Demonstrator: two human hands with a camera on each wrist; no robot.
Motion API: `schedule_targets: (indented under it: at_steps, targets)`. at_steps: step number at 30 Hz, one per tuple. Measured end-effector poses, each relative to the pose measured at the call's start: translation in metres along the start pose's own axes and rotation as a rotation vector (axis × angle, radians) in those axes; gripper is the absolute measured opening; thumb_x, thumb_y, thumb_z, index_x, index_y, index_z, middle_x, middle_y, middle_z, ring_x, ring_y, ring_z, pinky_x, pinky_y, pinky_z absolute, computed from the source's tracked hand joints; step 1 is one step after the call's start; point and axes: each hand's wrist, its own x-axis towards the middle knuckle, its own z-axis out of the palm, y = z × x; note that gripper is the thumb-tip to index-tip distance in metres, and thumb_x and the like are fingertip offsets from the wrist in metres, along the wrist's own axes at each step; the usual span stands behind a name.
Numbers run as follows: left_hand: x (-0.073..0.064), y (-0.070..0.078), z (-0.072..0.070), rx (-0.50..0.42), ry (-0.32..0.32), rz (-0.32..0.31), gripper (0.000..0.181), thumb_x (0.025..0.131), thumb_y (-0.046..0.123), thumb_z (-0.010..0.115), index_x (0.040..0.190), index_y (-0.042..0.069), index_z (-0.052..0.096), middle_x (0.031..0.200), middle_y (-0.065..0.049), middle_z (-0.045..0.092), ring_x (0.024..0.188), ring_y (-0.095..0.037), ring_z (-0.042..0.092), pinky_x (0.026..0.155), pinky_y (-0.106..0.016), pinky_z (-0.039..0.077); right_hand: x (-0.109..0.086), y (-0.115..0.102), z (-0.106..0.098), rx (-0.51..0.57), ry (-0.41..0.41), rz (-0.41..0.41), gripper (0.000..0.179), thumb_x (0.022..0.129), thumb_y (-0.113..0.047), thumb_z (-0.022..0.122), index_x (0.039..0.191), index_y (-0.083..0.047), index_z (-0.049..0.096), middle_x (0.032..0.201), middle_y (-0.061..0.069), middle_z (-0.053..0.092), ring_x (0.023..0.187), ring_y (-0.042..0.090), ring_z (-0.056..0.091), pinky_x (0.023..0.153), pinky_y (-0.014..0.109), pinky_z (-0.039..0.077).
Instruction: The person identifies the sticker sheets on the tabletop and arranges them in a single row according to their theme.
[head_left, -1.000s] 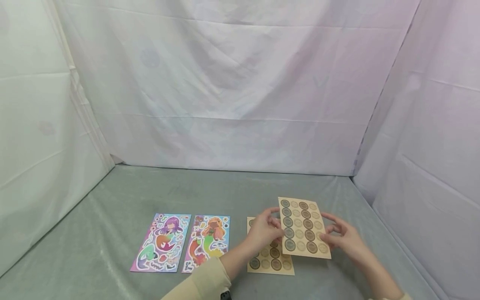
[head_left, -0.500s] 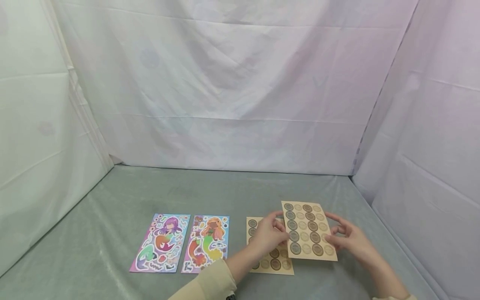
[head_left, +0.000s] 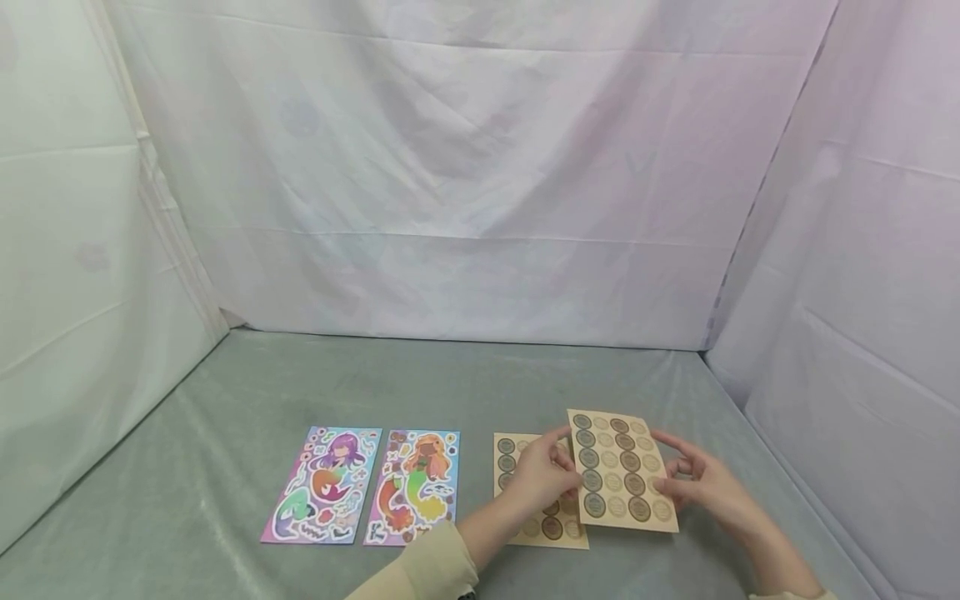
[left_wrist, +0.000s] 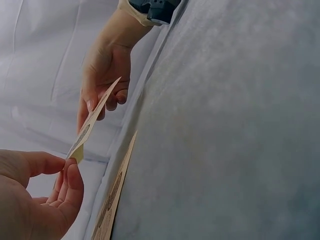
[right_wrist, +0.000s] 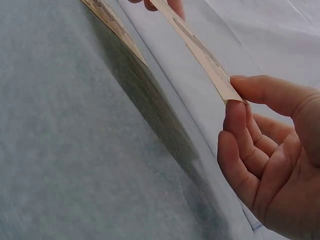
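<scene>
Between both hands a tan sticker sheet (head_left: 622, 471) with rows of round stickers is held above the table. My left hand (head_left: 542, 477) pinches its left edge between thumb and fingers, as the left wrist view of the sheet (left_wrist: 95, 117) also shows. At the opposite edge my right hand (head_left: 701, 482) pinches it, thumb on top and fingers beneath, seen close in the right wrist view of the hand (right_wrist: 275, 145). A second tan sticker sheet (head_left: 551, 533) lies flat on the table, partly hidden behind my left hand and the raised sheet.
Two colourful mermaid sticker sheets (head_left: 322, 487) (head_left: 412, 483) lie side by side on the grey cloth-covered table (head_left: 360, 375), left of the hands. White fabric walls (head_left: 450, 167) enclose the back and sides.
Both hands have carried the held sticker sheet slightly right and down, toward the near side. More of the flat tan sheet's left part shows now. The mermaid sheets have stayed put.
</scene>
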Motion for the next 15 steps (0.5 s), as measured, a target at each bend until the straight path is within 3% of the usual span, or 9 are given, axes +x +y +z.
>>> schedule_targets:
  at_steps: [15]
  targets:
    - [-0.0014, -0.0033, 0.0068, 0.050, -0.027, -0.032, 0.071, 0.077, -0.005, 0.070, 0.141, -0.001, 0.042, 0.065, 0.003, 0.061, 0.048, -0.012, 0.061, 0.041, -0.018, 0.043, -0.0010, 0.0043, -0.0046, 0.011, 0.010, 0.103, 0.084, 0.085, -0.006, 0.069, 0.148, 0.007, 0.016, 0.079, 0.012, 0.059, 0.063, 0.021, 0.063, 0.055, 0.038, 0.055]
